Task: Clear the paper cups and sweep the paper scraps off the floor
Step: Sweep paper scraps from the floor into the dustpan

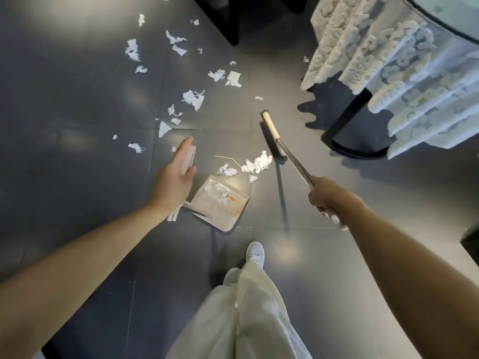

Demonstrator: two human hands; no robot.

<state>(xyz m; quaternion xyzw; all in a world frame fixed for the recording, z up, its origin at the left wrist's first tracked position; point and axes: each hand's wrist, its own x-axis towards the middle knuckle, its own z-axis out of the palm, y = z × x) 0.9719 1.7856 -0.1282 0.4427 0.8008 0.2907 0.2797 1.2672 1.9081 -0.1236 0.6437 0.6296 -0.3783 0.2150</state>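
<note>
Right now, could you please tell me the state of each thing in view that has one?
Dustpan: standing on the floor, partly filled with scraps.
Broom: head down on the floor beside a small scrap pile.
Paper scraps: mostly scattered, unswept.
Left hand: holds the dustpan by its handle.
Right hand: grips the broom handle.

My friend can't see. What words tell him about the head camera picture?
A person's right hand grips a broom, its head beside paper scraps near a dustpan held by the left hand. More scraps litter the dark floor.
</note>
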